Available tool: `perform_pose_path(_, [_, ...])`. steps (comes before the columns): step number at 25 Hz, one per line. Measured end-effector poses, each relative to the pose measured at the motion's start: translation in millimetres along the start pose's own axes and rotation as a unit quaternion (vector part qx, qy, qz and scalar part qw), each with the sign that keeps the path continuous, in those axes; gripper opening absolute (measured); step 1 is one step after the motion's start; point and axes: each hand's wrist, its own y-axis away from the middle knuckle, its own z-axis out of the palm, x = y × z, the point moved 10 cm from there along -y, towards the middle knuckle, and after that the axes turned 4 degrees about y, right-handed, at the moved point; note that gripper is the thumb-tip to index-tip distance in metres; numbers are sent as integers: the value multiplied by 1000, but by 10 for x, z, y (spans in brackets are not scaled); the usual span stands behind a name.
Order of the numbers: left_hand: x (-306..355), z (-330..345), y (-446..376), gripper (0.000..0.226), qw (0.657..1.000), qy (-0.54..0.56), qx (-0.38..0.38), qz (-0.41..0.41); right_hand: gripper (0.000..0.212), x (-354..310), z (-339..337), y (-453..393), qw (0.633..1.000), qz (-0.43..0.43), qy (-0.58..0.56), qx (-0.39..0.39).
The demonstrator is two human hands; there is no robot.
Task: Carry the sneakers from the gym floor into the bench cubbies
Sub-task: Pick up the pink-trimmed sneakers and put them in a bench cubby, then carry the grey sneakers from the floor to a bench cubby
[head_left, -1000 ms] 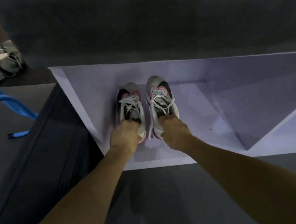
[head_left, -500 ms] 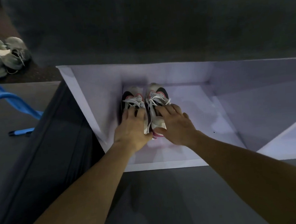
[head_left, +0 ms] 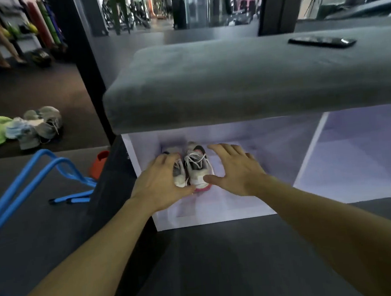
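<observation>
A pair of white, grey and pink sneakers (head_left: 197, 166) stands side by side, toes inward, at the left of the white bench cubby (head_left: 255, 204). My left hand (head_left: 163, 183) hovers over the left sneaker with fingers spread and covers most of it. My right hand (head_left: 235, 167) is open just right of the right sneaker, its thumb near the heel. Neither hand grips a shoe. More sneakers (head_left: 20, 127), grey, pale blue and neon green, lie in a pile on the gym floor at the left.
A thick grey cushion (head_left: 242, 79) tops the bench, with a black phone (head_left: 321, 41) on its right. A second cubby (head_left: 362, 155) opens to the right. Blue hurdle frames (head_left: 37, 177) and an orange cone (head_left: 98, 166) stand on the dark floor at left. Gym equipment fills the background.
Both hands have let go of the sneakers and pulled back with fingers spread; the right hand shifted right. The view tilted up, and the bench cushion and gym now show.
</observation>
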Motion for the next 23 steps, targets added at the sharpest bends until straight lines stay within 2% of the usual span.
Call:
perform_pose_path(5, [718, -1030, 594, 90, 996, -20, 80, 26, 82, -337, -1153, 563, 998, -19, 28, 58])
perform_pose_path(8, [1199, -1715, 973, 91, 988, -17, 138, 69, 87, -594, -1943, 887, 992, -29, 43, 114])
perform_pose_path(13, [1803, -2651, 1450, 95, 980, -75, 166, 82, 87, -958, -3077, 1292, 982, -43, 76, 170])
perform_pose_path(20, [2540, -3954, 1640, 94, 954, -152, 233, 113, 90, -1277, -4562, 1269, 967, -68, 83, 231])
perform_pose_path(23, [2849, -4520, 1532, 93, 953, -160, 234, 107, 90, -1369, -5123, 1116, 969, -75, 91, 219])
